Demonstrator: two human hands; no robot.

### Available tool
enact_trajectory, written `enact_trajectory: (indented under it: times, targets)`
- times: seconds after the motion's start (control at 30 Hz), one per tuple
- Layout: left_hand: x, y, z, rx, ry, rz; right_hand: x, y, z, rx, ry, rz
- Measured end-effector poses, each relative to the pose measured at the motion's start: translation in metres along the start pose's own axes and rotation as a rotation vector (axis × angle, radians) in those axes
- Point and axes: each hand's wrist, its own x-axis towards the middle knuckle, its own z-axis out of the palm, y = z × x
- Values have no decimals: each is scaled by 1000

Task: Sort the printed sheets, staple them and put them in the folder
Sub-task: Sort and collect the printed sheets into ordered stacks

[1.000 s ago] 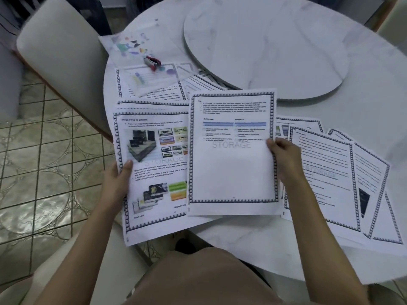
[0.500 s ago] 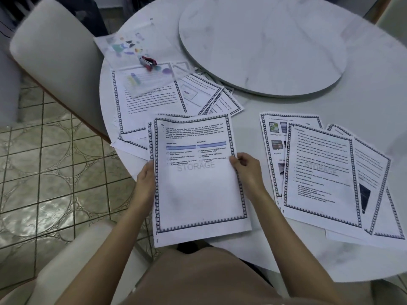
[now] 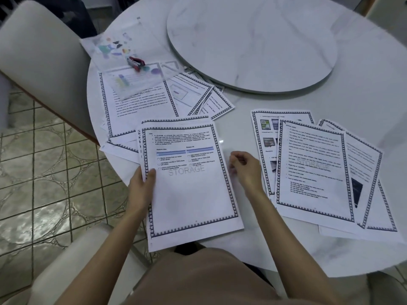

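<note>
Gripping sheet stack (image 3: 189,190) by left hand (image 3: 141,188), right hand (image 3: 246,168) free.

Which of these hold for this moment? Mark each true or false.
1. The left hand holds the stack by its left edge. True.
2. The right hand grips the stack. False: it is off the paper, beside its right edge.
3. The stapler lies on the folder. True.
4. The stapler sits on the turntable. False: the turntable carries nothing.
5. Loose sheets lie to the right of the stack. True.
</note>
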Motion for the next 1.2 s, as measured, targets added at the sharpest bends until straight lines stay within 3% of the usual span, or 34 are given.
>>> enact_trajectory:
  times: [0.3,0.47,0.8,1.2]
  targets:
    - [0,3,-2,77,22,146,21,21,-118,-166,321,1]
    - [-2,15,-2,64,118,204,25,38,-186,-293,470,41]
    - [-2,45,22,31,149,227,37,58,-216,-698,475,355]
    - [-23,52,81,23,-35,163,43,68,-236,-623,483,369]
